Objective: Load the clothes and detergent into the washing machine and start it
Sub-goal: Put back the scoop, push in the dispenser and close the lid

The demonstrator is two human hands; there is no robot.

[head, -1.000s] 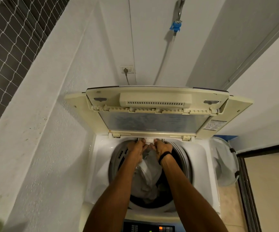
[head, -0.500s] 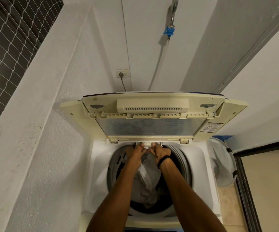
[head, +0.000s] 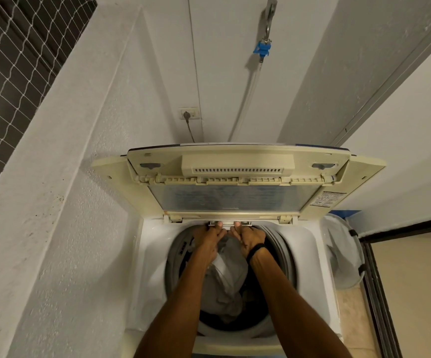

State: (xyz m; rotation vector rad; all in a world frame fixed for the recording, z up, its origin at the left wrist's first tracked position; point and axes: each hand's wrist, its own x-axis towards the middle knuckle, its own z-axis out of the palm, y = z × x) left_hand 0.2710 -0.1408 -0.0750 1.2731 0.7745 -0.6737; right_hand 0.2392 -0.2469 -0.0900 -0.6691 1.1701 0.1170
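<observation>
Hands meet at the far rim of the tub. Left hand and right hand sit side by side, fingertips pressed on a small white drawer set just under the hinge of the raised lid. Fingers are curled over the drawer's front edge; whether they pinch it or only push cannot be told. Neither hand holds cloth or detergent.

Clothes, grey and pale, lie in the tub of the washer, directly below the wrists. Loading appears done. No detergent container is in view.

Judgement: the step in hand is working this drawer, probably the detergent tray, though its purpose cannot be confirmed.

Recommendations:
- Keep both thumbs level so the drawer travels straight and does not bind on one side.
- Apply light, even force; aged plastic of this kind may crack.
- Keep forearms off the lid, which stands propped and could drop.
- Keep clothes clear of the rim so nothing snags.

A plug sits in the wall socket at far left.
</observation>
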